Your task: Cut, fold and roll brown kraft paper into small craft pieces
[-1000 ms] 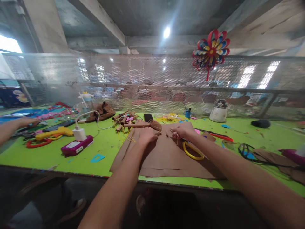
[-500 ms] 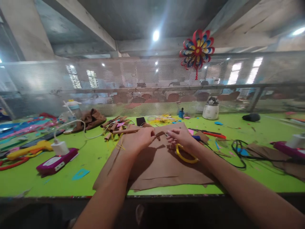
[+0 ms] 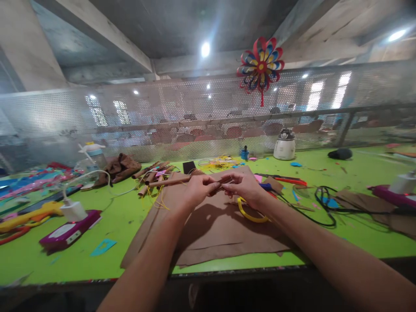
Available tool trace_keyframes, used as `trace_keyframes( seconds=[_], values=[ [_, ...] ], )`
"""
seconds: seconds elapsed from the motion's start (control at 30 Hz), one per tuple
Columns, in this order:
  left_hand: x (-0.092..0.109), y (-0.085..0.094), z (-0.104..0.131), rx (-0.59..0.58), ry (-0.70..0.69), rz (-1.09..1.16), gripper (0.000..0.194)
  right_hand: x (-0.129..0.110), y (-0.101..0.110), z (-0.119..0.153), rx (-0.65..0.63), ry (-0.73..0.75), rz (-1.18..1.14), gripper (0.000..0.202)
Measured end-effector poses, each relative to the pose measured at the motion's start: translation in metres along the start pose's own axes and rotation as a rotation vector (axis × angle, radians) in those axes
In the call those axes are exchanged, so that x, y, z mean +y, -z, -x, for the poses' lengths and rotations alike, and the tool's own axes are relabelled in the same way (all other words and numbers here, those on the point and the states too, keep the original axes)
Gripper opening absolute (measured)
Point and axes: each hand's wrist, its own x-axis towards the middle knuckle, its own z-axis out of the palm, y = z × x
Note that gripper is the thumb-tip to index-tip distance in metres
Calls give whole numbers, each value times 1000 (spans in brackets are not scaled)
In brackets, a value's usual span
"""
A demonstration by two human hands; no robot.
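Observation:
My left hand point(image 3: 200, 190) and my right hand point(image 3: 243, 189) meet above a large brown paper sheet point(image 3: 224, 236). Between their fingertips is a small folded piece of brown paper point(image 3: 225, 179), pinched from both sides. Its pleats look narrow, though the fingers cover part of it. A yellow ring-shaped loop point(image 3: 252, 217) lies on the sheet just under my right wrist; whether it belongs to a tool, I cannot tell. Behind my left hand, several rolled brown paper tubes point(image 3: 169, 180) and yellow string point(image 3: 159, 198) lie partly on the sheet.
On the green table point(image 3: 126, 236), a purple power strip point(image 3: 73, 234) and yellow glue gun point(image 3: 30, 216) are at left. A black cable point(image 3: 328, 223) and brown scraps point(image 3: 367, 210) spread at right. A white bottle point(image 3: 284, 146) stands before the mesh partition point(image 3: 182, 112).
My right hand has moved left and my hands are closer together, both now pinching the folded brown paper. The view has shifted slightly.

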Motion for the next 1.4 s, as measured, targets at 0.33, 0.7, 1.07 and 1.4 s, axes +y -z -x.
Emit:
trace_keyframes(
  seconds=[0.33, 0.7, 1.07, 1.4],
  values=[
    [-8, 4, -6, 274, 46, 222, 19, 5, 1, 3, -96, -150, -31, 31],
    [-6, -1, -6, 442, -93, -62, 19, 0, -9, 5, -53, -232, -219, 30],
    [-10, 3, -7, 317, -116, -136, 20, 5, -9, 9, -117, -200, -211, 31],
    [-11, 3, -6, 246, -94, -122, 15, -16, 16, 2, -5, -92, -123, 32]
  ],
)
